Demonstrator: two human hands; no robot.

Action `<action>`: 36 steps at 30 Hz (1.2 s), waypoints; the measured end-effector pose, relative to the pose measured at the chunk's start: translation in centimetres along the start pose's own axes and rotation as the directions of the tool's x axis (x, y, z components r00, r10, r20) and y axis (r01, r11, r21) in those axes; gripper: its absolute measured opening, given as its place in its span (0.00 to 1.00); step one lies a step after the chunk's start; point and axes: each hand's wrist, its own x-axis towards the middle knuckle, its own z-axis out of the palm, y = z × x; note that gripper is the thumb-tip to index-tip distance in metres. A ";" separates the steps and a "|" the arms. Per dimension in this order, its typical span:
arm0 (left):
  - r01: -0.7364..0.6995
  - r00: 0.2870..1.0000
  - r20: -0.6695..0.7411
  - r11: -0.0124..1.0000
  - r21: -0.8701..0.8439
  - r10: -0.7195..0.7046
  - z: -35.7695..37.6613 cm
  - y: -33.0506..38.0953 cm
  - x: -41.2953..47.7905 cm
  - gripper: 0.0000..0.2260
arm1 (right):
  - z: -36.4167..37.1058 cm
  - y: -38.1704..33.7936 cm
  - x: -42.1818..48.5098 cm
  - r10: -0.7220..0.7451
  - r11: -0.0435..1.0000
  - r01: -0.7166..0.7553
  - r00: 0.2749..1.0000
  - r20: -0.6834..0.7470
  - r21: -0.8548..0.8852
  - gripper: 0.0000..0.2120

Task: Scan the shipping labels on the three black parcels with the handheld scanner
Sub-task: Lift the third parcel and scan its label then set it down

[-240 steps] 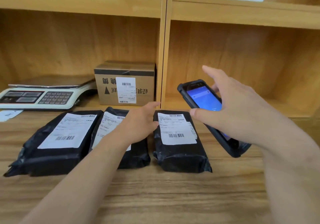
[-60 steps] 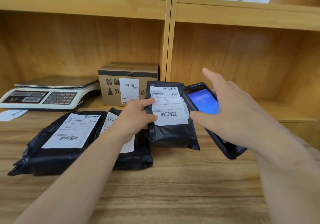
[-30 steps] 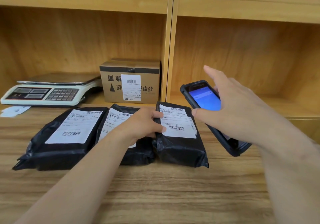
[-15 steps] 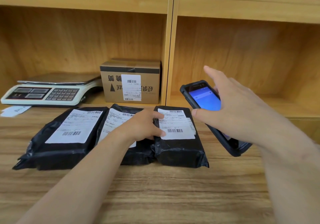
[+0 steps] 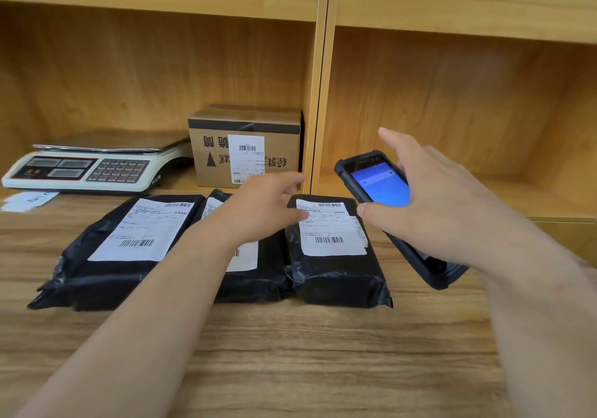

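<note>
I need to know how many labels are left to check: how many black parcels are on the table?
3, side by side on the wooden table: left parcel, middle parcel partly under the left hand, right parcel beside the handheld scanner. None seems hidden.

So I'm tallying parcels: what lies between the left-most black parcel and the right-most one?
In the head view, a third black plastic-wrapped parcel lies between the left parcel and the right parcel, mostly hidden under the left hand.

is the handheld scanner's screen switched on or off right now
On. The scanner in the right hand shows a lit blue screen with a paler band across it; what it says is too small to read.
</note>
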 end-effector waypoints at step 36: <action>-0.254 0.967 0.014 0.967 0.009 0.254 -0.5 2.3 -12.6 0.29 | 4.5 0.6 -12.2 0.307 0.931 -0.288 0.950 0.054 -0.224 0.47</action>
